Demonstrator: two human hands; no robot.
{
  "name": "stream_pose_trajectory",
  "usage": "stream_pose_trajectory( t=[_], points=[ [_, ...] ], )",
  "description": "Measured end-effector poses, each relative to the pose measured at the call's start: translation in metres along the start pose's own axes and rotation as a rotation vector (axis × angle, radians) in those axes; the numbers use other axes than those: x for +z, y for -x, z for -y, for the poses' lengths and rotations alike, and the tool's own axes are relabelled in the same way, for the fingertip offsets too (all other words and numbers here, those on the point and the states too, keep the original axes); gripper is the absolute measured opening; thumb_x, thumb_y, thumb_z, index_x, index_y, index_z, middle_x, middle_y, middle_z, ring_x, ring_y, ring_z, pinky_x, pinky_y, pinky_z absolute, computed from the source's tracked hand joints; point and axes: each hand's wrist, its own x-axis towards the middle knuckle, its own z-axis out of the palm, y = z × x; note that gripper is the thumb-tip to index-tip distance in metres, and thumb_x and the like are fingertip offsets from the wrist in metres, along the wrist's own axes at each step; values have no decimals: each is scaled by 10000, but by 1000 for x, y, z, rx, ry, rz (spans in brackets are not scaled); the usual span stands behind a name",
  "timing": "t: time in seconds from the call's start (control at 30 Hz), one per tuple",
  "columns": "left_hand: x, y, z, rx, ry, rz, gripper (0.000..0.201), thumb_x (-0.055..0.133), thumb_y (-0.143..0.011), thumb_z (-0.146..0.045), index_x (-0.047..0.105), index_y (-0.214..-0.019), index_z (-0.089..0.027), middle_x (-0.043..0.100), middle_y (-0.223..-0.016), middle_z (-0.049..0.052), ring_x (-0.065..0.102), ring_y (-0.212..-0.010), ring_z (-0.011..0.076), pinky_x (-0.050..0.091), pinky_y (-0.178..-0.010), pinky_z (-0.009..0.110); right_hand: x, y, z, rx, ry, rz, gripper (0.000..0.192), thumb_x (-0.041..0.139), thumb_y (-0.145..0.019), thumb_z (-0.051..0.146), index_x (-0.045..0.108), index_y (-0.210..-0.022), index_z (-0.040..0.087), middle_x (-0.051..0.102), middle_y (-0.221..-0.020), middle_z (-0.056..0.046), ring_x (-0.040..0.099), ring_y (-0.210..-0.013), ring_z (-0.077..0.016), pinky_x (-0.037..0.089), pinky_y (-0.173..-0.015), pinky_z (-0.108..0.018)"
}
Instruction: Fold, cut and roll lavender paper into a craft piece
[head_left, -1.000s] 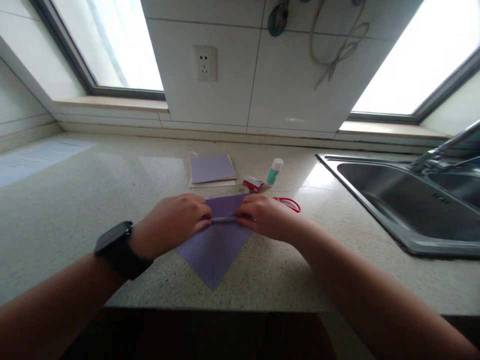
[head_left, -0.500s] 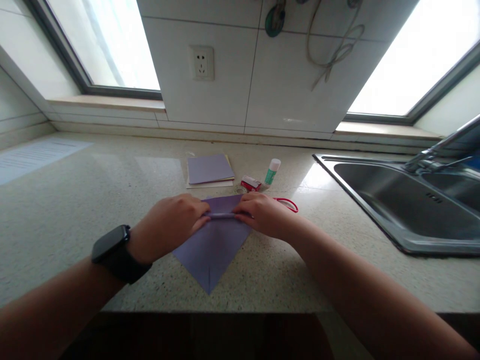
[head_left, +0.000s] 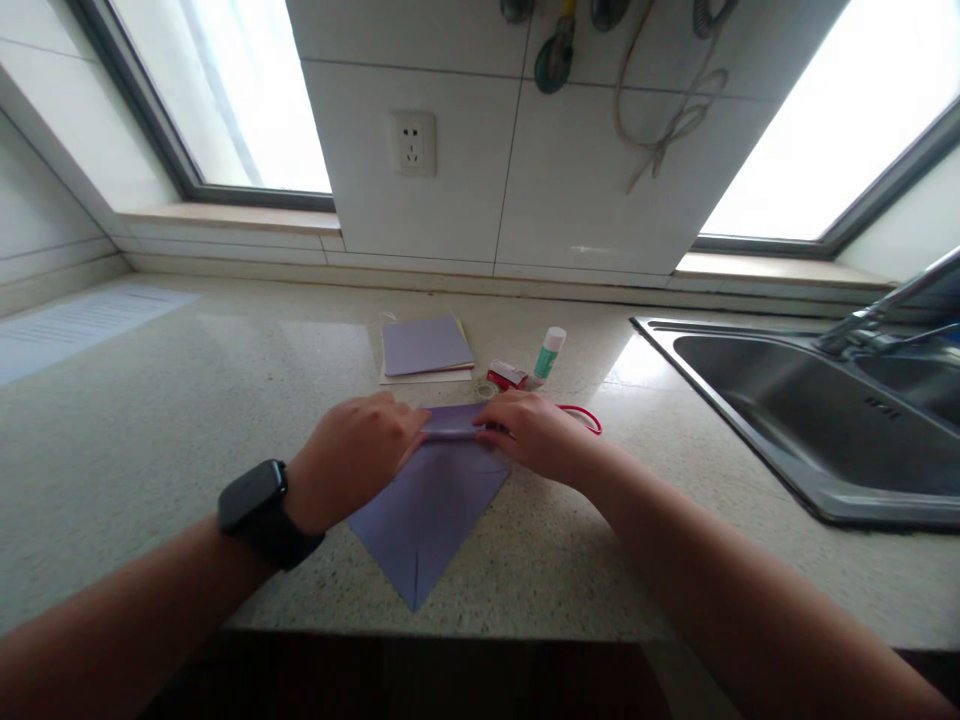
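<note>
A purple sheet of paper [head_left: 431, 520] lies on the counter with one corner pointing at me and a crease running up from that corner. Its far part is folded over into a raised band across the middle. My left hand [head_left: 364, 445], below a black watch, pinches the left end of this fold. At the right end, my right hand [head_left: 529, 430] grips the fold between thumb and fingers. Both hands cover the paper's side edges. Just beyond the right hand shows the red handle [head_left: 585, 415] of what looks like scissors, mostly hidden.
A stack of purple paper [head_left: 427, 345] lies behind the hands. Near it are a glue stick [head_left: 550, 354], a small red-and-white box [head_left: 508, 375] and a tape roll [head_left: 487, 391]. A steel sink [head_left: 750, 400] is at right, a printed sheet [head_left: 90, 320] at far left.
The view has tilted up slightly, so everything sits a little lower. My left hand has shifted slightly right along the fold; both hands stay on the paper.
</note>
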Motion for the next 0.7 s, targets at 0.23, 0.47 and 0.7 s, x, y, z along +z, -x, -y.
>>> stream_pose_trajectory(
  t=[0.23, 0.47, 0.7],
  points=[
    [-2, -1, -3, 36, -83, 39, 261, 452, -977, -121, 685, -881, -191, 685, -823, 81, 651, -761, 247, 446, -632, 343, -2, 1, -1, -5, -2, -46, 96, 684, -930, 241, 745, -938, 167, 680, -949, -61, 623, -903, -179, 451, -817, -292],
    [3, -3, -3, 51, -147, -5, 332, 403, -1035, -239, 720, -959, -178, 662, -873, 97, 628, -820, 260, 451, -644, 356, -1, -2, -3, -7, 40, 1, 172, 597, -980, 206, 764, -997, 166, 704, -913, -72, 631, -874, -185, 455, -824, -302],
    [5, -5, 0, 31, -123, -3, 306, 406, -1013, -129, 705, -1072, -153, 697, -910, 103, 661, -835, 257, 488, -707, 363, 0, 0, -3, 15, 12, -44, 107, 699, -908, 206, 700, -996, 147, 685, -964, -68, 619, -902, -187, 454, -805, -288]
  ],
)
